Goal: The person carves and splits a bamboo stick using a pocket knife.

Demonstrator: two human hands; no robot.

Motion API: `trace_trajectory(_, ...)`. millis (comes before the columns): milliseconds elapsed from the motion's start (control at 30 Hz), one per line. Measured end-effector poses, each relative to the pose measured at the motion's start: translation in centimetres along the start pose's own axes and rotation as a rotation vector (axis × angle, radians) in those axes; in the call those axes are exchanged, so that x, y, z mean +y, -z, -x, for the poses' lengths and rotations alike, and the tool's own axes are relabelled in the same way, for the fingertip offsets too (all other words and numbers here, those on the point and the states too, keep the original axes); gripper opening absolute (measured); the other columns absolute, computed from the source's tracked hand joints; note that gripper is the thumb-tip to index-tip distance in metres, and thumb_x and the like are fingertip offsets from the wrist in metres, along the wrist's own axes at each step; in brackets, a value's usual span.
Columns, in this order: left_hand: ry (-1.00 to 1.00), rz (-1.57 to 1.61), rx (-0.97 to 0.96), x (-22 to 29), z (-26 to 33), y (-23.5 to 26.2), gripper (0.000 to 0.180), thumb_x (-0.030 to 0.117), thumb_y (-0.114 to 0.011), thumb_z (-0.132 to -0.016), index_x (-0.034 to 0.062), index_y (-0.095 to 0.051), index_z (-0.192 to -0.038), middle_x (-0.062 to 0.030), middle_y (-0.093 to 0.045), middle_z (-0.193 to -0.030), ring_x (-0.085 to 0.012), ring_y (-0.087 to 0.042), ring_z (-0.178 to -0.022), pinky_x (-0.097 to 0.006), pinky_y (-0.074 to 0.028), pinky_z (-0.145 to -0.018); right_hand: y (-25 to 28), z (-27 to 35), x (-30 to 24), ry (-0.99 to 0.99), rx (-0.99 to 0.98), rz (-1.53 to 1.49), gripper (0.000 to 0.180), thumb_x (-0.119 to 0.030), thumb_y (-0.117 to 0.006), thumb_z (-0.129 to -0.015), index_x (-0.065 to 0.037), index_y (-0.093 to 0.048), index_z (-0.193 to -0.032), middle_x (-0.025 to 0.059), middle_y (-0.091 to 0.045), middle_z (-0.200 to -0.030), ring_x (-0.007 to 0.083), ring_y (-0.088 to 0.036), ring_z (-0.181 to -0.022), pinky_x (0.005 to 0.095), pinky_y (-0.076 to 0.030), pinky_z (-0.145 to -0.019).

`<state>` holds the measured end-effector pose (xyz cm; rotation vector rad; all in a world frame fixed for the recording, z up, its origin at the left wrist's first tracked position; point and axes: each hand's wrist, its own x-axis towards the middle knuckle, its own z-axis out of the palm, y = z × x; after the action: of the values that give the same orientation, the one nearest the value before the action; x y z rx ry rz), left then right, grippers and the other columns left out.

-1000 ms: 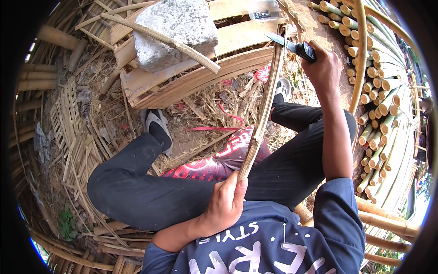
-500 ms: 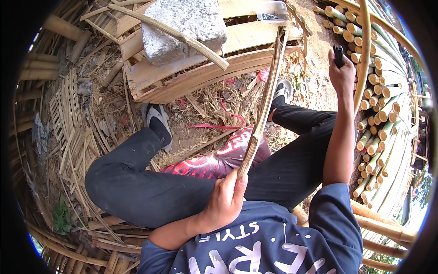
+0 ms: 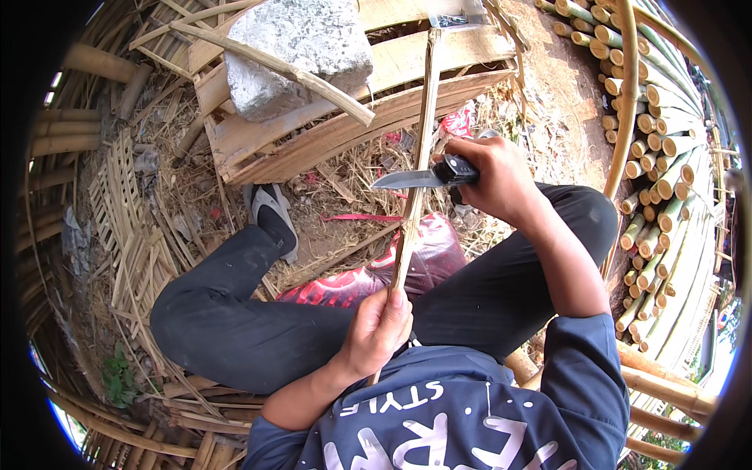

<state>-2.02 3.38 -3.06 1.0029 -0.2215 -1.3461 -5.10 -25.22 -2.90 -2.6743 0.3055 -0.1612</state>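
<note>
My left hand is closed around the lower part of a long, rough stick, near my lap. The stick points up and away, its far end overlapping the wooden slat platform in view. My right hand grips the black handle of a knife. Its steel blade points left and crosses the stick about midway along; whether the edge bites into the wood I cannot tell. A pale concrete block rests on the platform with another stick lying across it.
Cut bamboo poles are stacked at the right, behind a bent upright pole. A clear plastic container sits on the platform. Between my legs lies a red and dark sack. Loose bamboo strips cover the ground at left.
My right hand has swung in from the far right, bringing the knife blade across the stick. The stick has tilted more upright, and my left hand has shifted slightly left.
</note>
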Motion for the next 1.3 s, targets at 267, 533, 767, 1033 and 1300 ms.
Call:
trace_trajectory(267, 0.053, 0.138, -0.055, 0.0, -0.1, 0.2, 0.041, 0.044, -0.037, -0.109, 0.013, -0.036, -0.082, 0.0048, -0.033, -0.058, -0.0036, -0.03, -0.046, -0.019, -0.026, -0.041, 0.0, 0.6, -2.3, 0.026, 0.022, -0.015, 0.016, -0.008, -0.072, -0.072, -0.012, -0.07, -0.087, 0.0097, -0.067, -0.072, 0.032, -0.067, -0.064, 0.0421, -0.051, -0.056)
trace_trajectory(533, 0.06, 0.166, -0.057, -0.5, 0.1, -0.2, 0.039, 0.042, -0.036, -0.109, 0.0125, -0.035, -0.083, 0.0044, -0.033, -0.058, -0.0039, -0.028, -0.046, -0.02, -0.027, -0.042, -0.5, 0.4, -1.3, -0.06, 0.147, 0.025, 0.028, -0.005, -0.071, -0.065, -0.009, -0.072, -0.093, 0.0135, -0.067, -0.073, 0.035, -0.066, -0.065, 0.0441, -0.052, -0.06)
trace_trajectory(767, 0.048, 0.061, -0.085, -1.2, 0.9, -1.2, 0.037, 0.04, -0.041, -0.108, 0.011, -0.038, -0.086, 0.0044, -0.032, -0.059, -0.0044, -0.027, -0.047, -0.022, -0.025, -0.044, 2.1, -1.1, 1.5, -0.225, 0.237, 0.187, 0.012, -0.007, -0.064, -0.073, -0.007, -0.069, -0.084, 0.0188, -0.064, -0.069, 0.0392, -0.065, -0.069, 0.0471, -0.051, -0.065)
trace_trajectory(1033, 0.02, 0.006, -0.087, -1.5, 1.4, -1.3, 0.036, 0.039, -0.041, -0.108, 0.0103, -0.038, -0.086, 0.0042, -0.032, -0.06, -0.0047, -0.027, -0.047, -0.023, -0.025, -0.045, 2.1, -2.3, 3.6, -0.204, 0.395, 0.138, 0.011, -0.005, -0.059, -0.076, -0.004, -0.067, -0.083, 0.0234, -0.059, -0.067, 0.0433, -0.061, -0.068, 0.0452, -0.05, -0.065)
trace_trajectory(1300, 0.031, 0.062, -0.134, -2.1, 1.4, -0.6, 0.033, 0.03, -0.041, -0.11, 0.007, -0.042, -0.086, 0.005, -0.037, -0.064, -0.0037, -0.034, -0.052, -0.024, -0.028, -0.047, 4.0, -3.0, 6.2, -0.511, 0.362, 0.185, 0.016, -0.015, -0.058, -0.083, -0.007, -0.072, -0.085, 0.0193, -0.068, -0.073, 0.0362, -0.069, -0.07, 0.0441, -0.054, -0.072)
